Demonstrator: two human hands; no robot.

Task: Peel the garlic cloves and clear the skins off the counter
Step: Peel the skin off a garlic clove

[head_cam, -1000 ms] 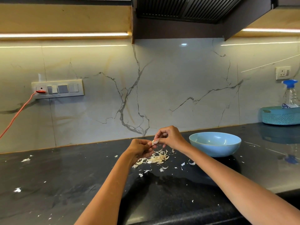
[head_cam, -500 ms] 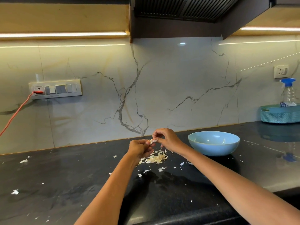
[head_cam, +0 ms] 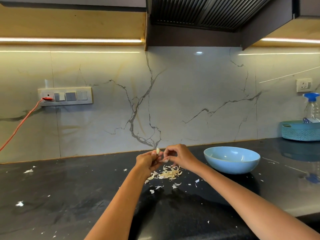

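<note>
Left hand: the left hand (head_cam: pixel 149 161) has its fingers curled round a small pale garlic clove (head_cam: pixel 158 151), which pokes up above the fingertips, held up over the back-middle of the counter.
Right hand: the right hand (head_cam: pixel 178 157) pinches a thin pale strip of garlic skin (head_cam: pixel 165 160) just beside the left hand's fingers.
What changed: half a second ago both hands were bunched together on the clove; now the right one has drawn a little away with a strip in it. My guess is that another bit of peel just came off.
What it means: the clove looks mostly bare, so this one's nearly done, I'd say. Clearing up hasn't started.
Skins: a loose heap of papery cream garlic skins (head_cam: pixel 168 174) lies on the glossy black stone counter (head_cam: pixel 69 196) right under the hands, with white flecks scattered toward the left edge and the front.
Bowl: a shallow light-blue ceramic bowl (head_cam: pixel 232 160) sits just right of the heap, toward the back edge.
Hard to tell: can't see the bowl's bottom properly, so no idea how many cloves are in it. The back of the clove is hidden by fingers.
</note>
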